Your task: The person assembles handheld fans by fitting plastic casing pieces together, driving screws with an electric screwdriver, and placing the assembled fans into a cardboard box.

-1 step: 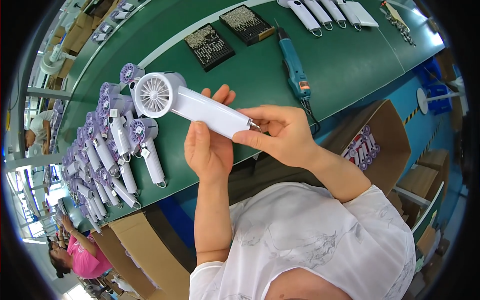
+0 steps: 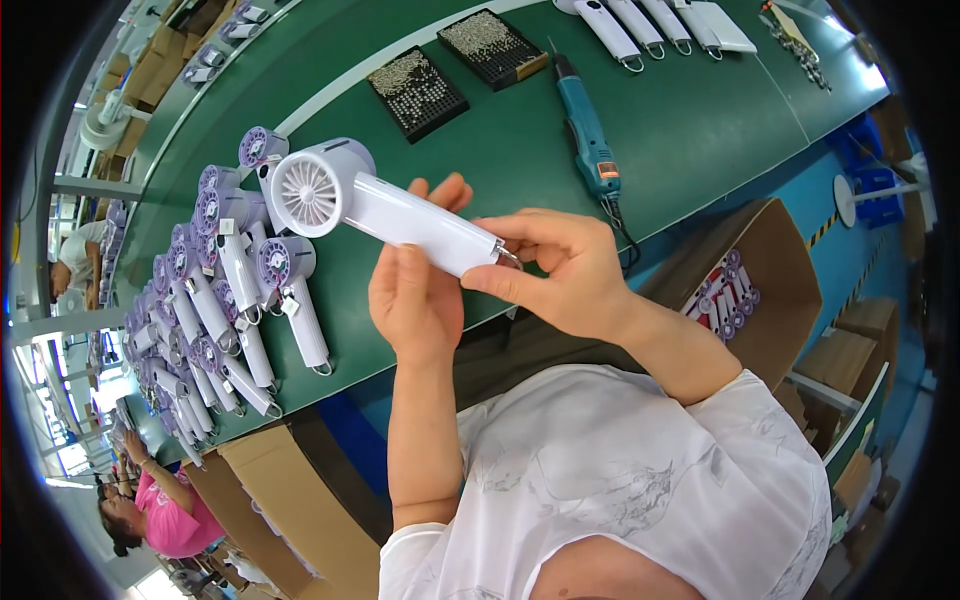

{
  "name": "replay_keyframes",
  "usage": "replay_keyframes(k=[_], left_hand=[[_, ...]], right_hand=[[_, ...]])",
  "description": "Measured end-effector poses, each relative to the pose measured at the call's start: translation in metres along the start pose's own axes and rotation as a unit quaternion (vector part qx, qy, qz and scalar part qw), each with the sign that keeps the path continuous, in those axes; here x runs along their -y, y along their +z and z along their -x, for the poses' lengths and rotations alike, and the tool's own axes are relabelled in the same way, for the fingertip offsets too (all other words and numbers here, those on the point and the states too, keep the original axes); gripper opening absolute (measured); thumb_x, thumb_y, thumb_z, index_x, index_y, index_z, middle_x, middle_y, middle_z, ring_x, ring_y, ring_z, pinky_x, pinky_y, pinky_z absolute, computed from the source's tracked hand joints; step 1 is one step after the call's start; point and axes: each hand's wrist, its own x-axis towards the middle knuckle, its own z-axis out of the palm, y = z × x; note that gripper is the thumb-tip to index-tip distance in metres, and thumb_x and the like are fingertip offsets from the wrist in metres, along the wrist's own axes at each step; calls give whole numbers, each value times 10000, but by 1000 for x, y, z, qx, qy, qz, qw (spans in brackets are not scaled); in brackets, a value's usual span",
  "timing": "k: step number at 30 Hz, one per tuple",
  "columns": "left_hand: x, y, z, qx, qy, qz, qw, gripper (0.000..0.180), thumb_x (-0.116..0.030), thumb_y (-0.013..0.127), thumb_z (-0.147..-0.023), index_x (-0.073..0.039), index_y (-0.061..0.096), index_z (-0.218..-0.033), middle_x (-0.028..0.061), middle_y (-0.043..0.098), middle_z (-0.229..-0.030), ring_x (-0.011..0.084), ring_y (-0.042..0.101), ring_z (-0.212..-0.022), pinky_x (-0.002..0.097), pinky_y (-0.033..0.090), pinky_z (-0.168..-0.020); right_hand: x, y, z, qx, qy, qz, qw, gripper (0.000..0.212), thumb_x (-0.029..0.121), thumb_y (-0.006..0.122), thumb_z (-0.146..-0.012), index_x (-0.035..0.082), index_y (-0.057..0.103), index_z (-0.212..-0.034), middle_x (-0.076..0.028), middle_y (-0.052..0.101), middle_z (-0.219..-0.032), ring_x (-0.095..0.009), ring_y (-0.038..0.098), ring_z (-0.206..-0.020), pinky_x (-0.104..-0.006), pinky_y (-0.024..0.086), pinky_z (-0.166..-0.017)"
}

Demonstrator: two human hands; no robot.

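Note:
A white and lilac handheld fan is held above the green workbench, its round grilled head toward the left. My left hand wraps round the middle of the handle, thumb in front and fingertips showing behind. At the handle's lower end, my right hand pinches beside a small metal loop. To the left lies a pile of similar fans, most with open purple heads and white handles. A teal electric screwdriver rests on the bench beyond my right hand.
Two black screw trays lie at the back of the green bench. Several white handle parts sit at the far edge. Cardboard boxes stand below on both sides. A person in pink works at the lower left.
The fan has tilted very slightly in my hands. The metal loop at its end has swung a little, and my left thumb has shifted slightly.

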Motion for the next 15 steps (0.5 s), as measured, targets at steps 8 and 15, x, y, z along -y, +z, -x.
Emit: replay_keyframes(k=[8,15], left_hand=[[5,-46,-1,151,62,-51,985,408,-135,773,-864,4,640,-1224,200,656,-1161,338,601,-1140,500,506,-995],[7,-41,-2,180,45,-14,983,457,-232,865,-798,-81,698,-1195,81,683,-1058,260,619,-1041,505,459,-1104]], right_hand=[[0,12,4,-60,-187,180,964,454,107,915,-709,-36,705,-1085,-135,714,-971,-201,697,-792,-286,570,-708],[0,8,3,-48,-252,198,946,413,143,922,-709,-22,715,-1026,-138,700,-862,-223,674,-700,-295,537,-608]])
